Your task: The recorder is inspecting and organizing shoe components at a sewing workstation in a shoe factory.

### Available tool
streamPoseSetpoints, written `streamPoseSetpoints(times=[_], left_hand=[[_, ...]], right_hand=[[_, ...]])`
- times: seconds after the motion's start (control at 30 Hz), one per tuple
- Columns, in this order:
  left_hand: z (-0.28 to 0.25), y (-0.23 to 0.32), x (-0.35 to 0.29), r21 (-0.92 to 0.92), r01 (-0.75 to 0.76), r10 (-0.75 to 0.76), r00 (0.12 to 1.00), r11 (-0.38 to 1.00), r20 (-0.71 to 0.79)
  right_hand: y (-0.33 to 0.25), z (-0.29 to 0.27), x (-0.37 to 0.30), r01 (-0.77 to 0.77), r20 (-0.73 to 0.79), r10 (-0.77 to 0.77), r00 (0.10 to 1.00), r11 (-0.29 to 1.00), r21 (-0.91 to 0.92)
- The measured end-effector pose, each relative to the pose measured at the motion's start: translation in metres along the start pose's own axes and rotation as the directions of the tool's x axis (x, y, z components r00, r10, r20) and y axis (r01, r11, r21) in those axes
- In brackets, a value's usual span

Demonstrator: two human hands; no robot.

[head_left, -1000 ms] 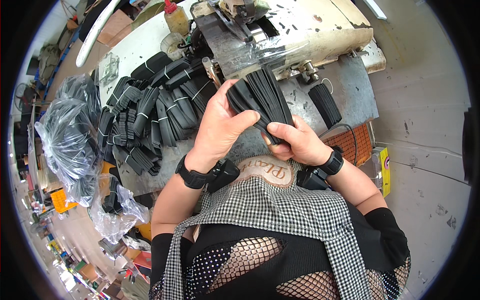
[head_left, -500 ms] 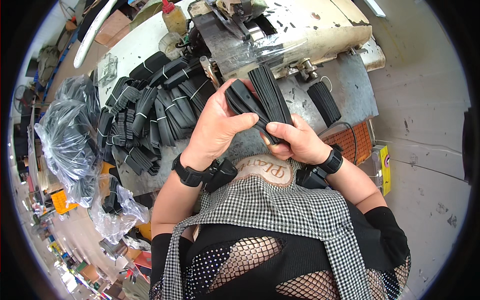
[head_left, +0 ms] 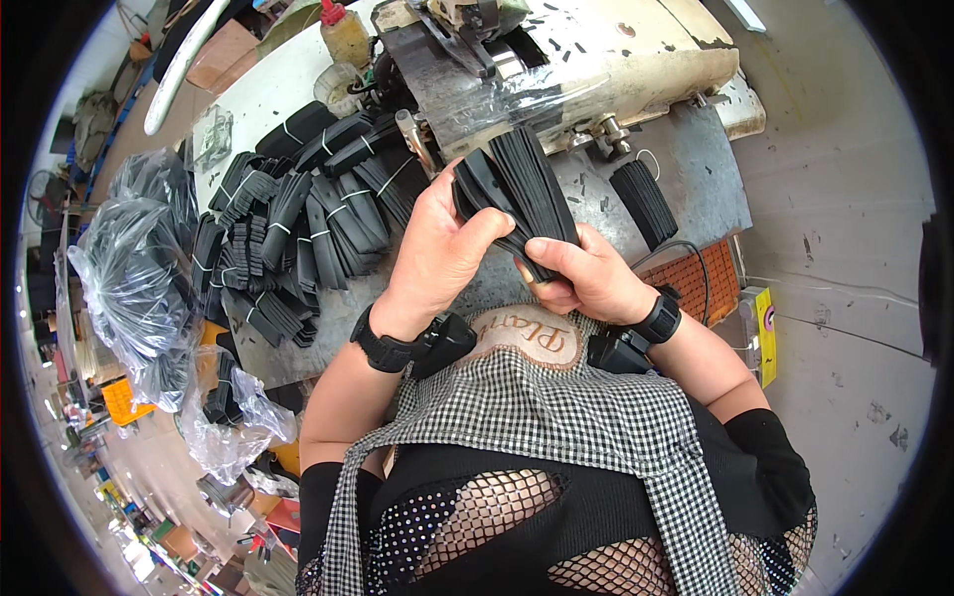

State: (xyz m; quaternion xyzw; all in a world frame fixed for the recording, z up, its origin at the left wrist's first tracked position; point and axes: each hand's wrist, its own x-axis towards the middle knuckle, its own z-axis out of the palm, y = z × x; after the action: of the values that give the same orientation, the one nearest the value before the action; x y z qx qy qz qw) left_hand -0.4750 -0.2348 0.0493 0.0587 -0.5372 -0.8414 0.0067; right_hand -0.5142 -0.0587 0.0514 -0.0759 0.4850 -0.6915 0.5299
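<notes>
Both hands grip a thick stack of black strips in front of the machine, its far end fanned slightly apart. My left hand is closed around the stack's left side, thumb pressed on the face of the outer strip. At the near end, my right hand pinches the stack between thumb and fingers. The far fingers of the left hand are hidden behind the strips. Tied bundles of similar black strips lie heaped left of my hands. Another tied bundle rests to the right on the metal work surface.
A worn cream machine stands at the far side, with small black scraps around it. A red-capped bottle is at the back left. Clear plastic bags hang at the left. An orange perforated crate sits below the table's right edge.
The left part of the stack has swung in against the right part, narrowing the gap between them. My left hand has shifted slightly right with it; the right hand has barely moved.
</notes>
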Motion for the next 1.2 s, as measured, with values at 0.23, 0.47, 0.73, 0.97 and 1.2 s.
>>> streamPoseSetpoints(times=[0.23,0.47,0.73,0.97,1.2], left_hand=[[0.006,-0.002,0.001,0.055,-0.118,0.122,0.991,0.991,-0.058],[-0.011,-0.014,0.004,0.070,-0.099,0.097,0.995,0.993,0.028],[-0.010,0.003,0.000,-0.213,0.081,-0.073,0.996,0.974,0.045],[-0.014,0.000,-0.001,-0.251,0.086,-0.074,0.996,0.964,0.057],[-0.013,-0.001,-0.001,-0.236,0.056,-0.045,0.998,0.970,0.051]], right_hand=[[-0.004,0.003,-0.001,0.001,0.004,0.000,1.000,0.994,-0.106],[-0.003,0.003,-0.002,0.026,0.033,-0.023,0.999,0.993,-0.119],[-0.003,-0.005,-0.001,0.045,0.032,-0.047,0.998,0.998,0.049],[-0.002,-0.006,0.000,0.044,0.067,-0.049,0.997,0.996,0.071],[-0.002,-0.005,-0.001,0.047,0.071,-0.055,0.996,0.993,0.107]])
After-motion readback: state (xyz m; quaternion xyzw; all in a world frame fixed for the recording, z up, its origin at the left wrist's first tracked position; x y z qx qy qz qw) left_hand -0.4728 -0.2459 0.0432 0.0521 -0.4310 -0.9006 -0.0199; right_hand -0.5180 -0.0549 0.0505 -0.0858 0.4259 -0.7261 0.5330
